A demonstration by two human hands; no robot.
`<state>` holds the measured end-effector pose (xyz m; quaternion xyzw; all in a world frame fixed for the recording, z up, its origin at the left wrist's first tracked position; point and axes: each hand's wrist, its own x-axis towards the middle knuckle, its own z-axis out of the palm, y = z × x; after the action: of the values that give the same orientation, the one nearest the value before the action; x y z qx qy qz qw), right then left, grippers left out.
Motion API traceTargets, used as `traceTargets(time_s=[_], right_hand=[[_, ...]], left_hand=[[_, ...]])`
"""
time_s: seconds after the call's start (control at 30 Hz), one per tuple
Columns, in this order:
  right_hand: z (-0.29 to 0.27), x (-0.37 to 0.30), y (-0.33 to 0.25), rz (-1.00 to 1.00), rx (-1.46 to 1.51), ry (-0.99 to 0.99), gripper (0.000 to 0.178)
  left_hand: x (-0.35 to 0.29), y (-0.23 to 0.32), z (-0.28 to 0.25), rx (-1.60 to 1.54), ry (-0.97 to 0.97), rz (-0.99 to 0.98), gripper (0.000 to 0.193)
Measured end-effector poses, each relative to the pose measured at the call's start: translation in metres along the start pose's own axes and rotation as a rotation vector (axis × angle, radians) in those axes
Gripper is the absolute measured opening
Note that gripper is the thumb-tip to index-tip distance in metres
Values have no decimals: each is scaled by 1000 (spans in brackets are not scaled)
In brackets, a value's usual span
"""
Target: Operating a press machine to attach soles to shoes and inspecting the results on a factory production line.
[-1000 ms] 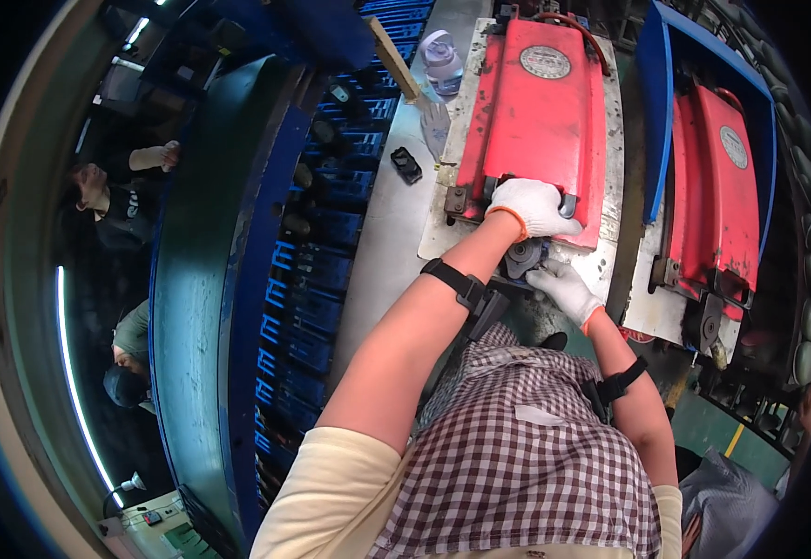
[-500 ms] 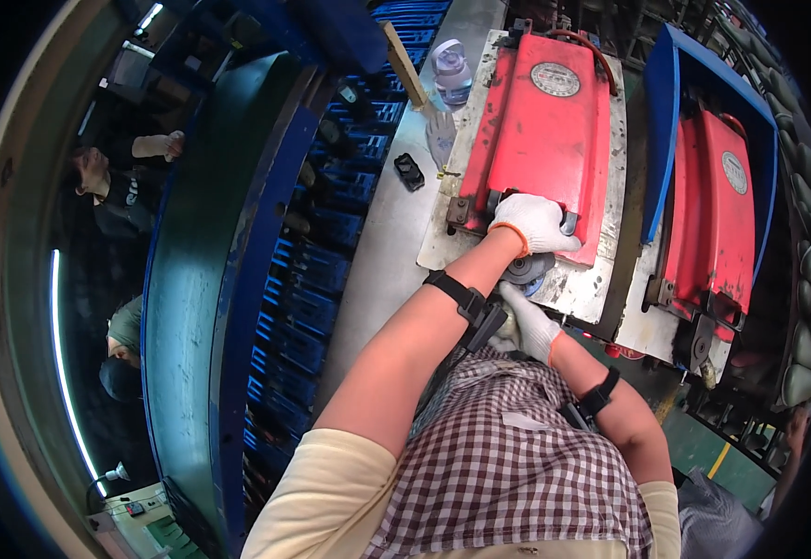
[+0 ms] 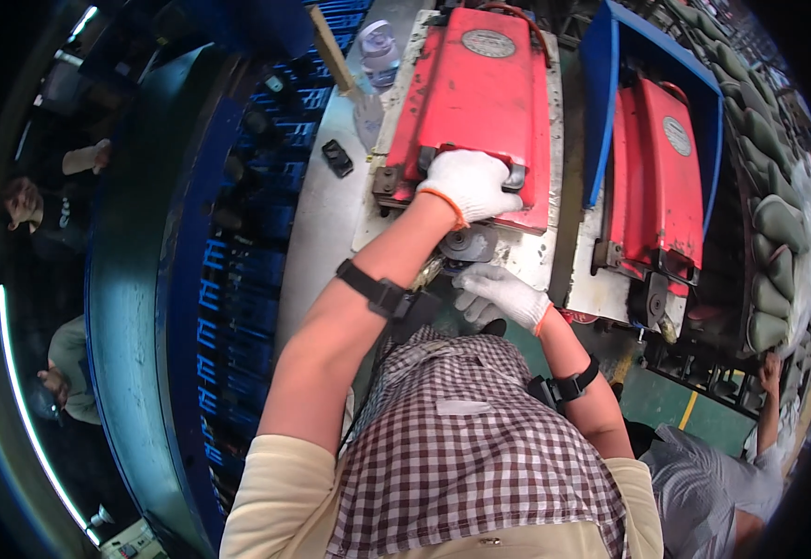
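Observation:
A red machine cover [image 3: 475,98] with an oval plate lies on a worn pale metal base [image 3: 528,252]. My left hand [image 3: 473,184], in a white knit glove, is closed around the dark handle [image 3: 516,177] at the cover's near edge; its fingertips are partly hidden. Just below that edge a grey round wheel [image 3: 468,244] sticks out toward me. My right hand [image 3: 506,296], gloved too, hangs below the wheel with loosely bent fingers pointing left. I see nothing held in it.
A second red machine [image 3: 652,177] stands to the right within a blue guard [image 3: 601,102]. On the grey bench lie a small black object [image 3: 337,158], a glove [image 3: 367,119] and a clear plastic bottle [image 3: 378,56]. Another person [image 3: 703,484] is at the lower right; more are beyond the conveyor [image 3: 131,270].
The whole view has shifted, so the machines sit further left. My right hand has turned, its fingers now pointing left below the wheel. My left hand stays on the handle.

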<state>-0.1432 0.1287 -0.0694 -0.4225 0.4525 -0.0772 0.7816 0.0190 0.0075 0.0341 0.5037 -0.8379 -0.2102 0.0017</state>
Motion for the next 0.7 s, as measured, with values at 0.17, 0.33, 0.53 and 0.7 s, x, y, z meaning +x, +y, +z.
traceTargets(time_s=[0.17,0.33,0.53,0.7], right_hand=[[-20,-8,-15,-281,-161,310,37],[-33,45,-87,-504,-607,899,63],[-56,171,-118,-139,-1005,1121,115],[-62,163,-126,-147,-743,1112,106]], left_hand=[[-2,11,-65,42,432,189,43],[5,15,-125,43,889,408,51],[12,7,-126,170,1267,485,61],[-63,-51,-61,-230,1011,541,48]])
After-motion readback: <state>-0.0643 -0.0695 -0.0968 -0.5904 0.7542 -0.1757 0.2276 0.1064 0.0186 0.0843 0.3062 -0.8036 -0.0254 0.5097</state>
